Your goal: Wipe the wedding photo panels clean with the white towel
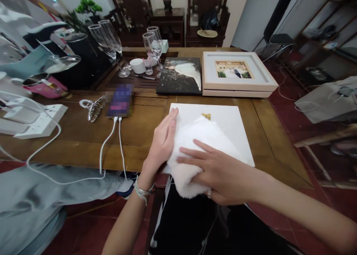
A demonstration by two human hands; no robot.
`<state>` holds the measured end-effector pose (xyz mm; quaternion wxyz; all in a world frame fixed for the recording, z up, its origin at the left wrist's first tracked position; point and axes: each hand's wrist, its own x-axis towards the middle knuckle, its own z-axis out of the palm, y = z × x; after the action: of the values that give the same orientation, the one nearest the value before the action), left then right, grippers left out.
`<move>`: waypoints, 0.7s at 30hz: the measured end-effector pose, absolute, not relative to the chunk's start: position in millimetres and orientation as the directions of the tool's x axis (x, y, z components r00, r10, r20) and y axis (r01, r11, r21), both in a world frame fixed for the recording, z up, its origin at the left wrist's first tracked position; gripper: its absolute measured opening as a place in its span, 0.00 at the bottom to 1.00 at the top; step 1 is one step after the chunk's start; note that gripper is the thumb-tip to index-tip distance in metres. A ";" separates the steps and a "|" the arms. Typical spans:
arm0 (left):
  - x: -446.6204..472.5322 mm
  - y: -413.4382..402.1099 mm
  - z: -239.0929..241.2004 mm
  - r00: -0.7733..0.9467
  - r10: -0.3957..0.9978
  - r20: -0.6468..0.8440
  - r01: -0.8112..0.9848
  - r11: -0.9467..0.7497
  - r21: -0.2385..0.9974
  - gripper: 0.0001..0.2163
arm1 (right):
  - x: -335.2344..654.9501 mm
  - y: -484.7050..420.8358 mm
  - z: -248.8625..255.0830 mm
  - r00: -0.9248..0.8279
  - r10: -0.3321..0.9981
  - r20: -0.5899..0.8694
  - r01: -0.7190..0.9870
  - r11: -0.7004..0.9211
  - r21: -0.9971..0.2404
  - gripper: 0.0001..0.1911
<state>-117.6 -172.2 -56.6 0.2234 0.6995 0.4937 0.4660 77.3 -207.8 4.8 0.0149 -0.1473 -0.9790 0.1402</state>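
A fluffy white cloth (195, 143) lies bunched on a white square board (234, 125) at the near edge of the wooden table (83, 136). My left hand (161, 143) rests with straight fingers against the cloth's left side and the board's left edge. My right hand (214, 173) lies flat over the cloth's near part, fingers stretched out to the left, thumb hidden beneath. A small gold piece (206, 116) shows on the board just beyond the cloth.
Beyond the board lie a dark photo canvas (180, 76) and a framed picture (237, 74). A charging phone (120, 100), hair claw (93, 108) and power strip (39, 123) sit left. Wine glasses (111, 43) stand behind. Another person's grey-clad leg (41, 199) is at lower left.
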 end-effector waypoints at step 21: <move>-127.0 -172.6 -69.8 0.379 0.889 0.258 0.712 -0.458 0.532 0.19 | 27.1 -82.4 -8.6 -0.821 0.554 0.136 0.501 0.815 -0.293 0.12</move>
<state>-127.0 -172.6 -69.8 0.1690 0.8130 0.4923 0.2612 27.1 -82.4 -8.6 0.1082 -0.2787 -0.9463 0.1227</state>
